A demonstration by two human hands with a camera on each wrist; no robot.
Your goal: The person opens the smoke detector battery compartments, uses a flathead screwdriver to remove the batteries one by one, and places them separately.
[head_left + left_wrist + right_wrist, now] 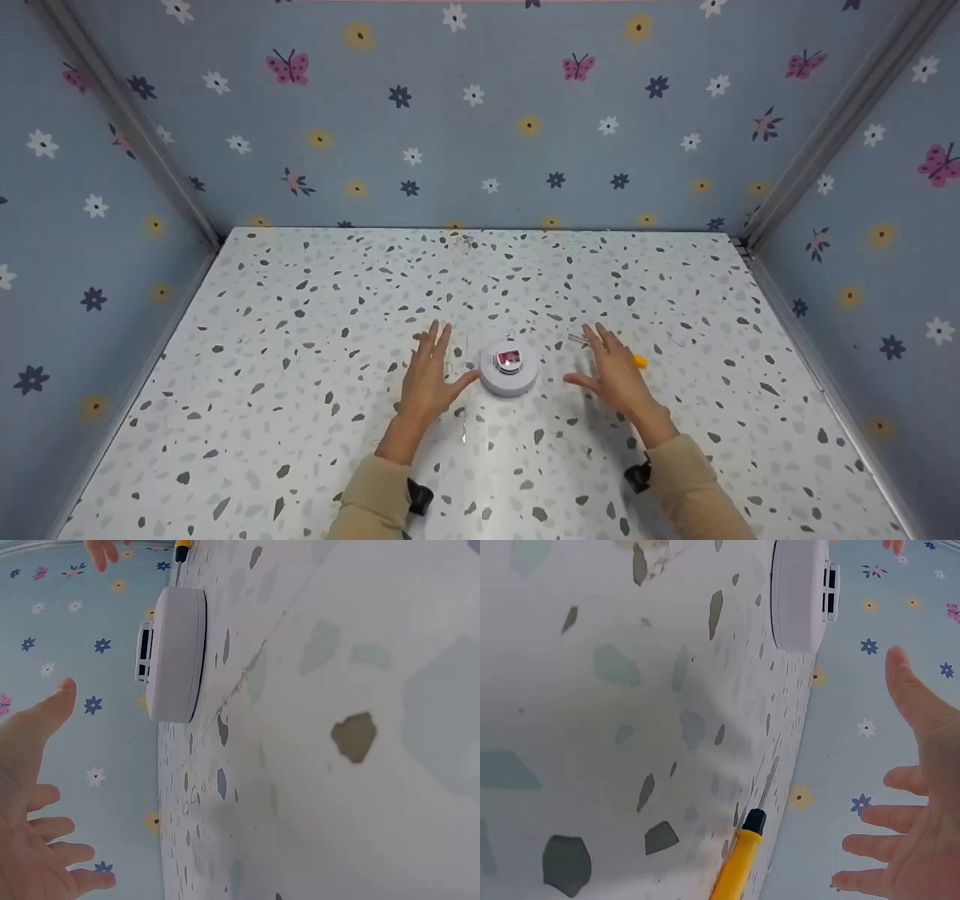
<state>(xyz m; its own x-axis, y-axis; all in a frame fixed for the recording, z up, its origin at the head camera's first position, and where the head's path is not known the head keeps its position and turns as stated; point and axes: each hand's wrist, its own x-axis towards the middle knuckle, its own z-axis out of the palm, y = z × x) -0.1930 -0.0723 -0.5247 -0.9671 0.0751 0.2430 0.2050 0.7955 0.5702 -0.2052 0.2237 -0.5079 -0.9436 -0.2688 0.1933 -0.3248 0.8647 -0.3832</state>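
A round white device that looks like a smoke detector (508,381) lies on the speckled tabletop between the two hands, a red label on its raised centre. To its left, my left hand (429,381) hovers with fingers spread and the thumb pointing toward it. My right hand (616,375) is held on the other side, also with spread fingers and nothing in its grasp. Under and beyond the right hand lies a screwdriver with a yellow handle (737,866), a black collar and a metal shaft (769,781); in the head view the hand partly covers it.
The white terrazzo-patterned tabletop (300,360) is bounded by blue flowered panels (480,127) at the back and both sides. Grey metal posts (847,112) stand at the back corners. A thin crack-like mark (247,671) crosses the surface near the device.
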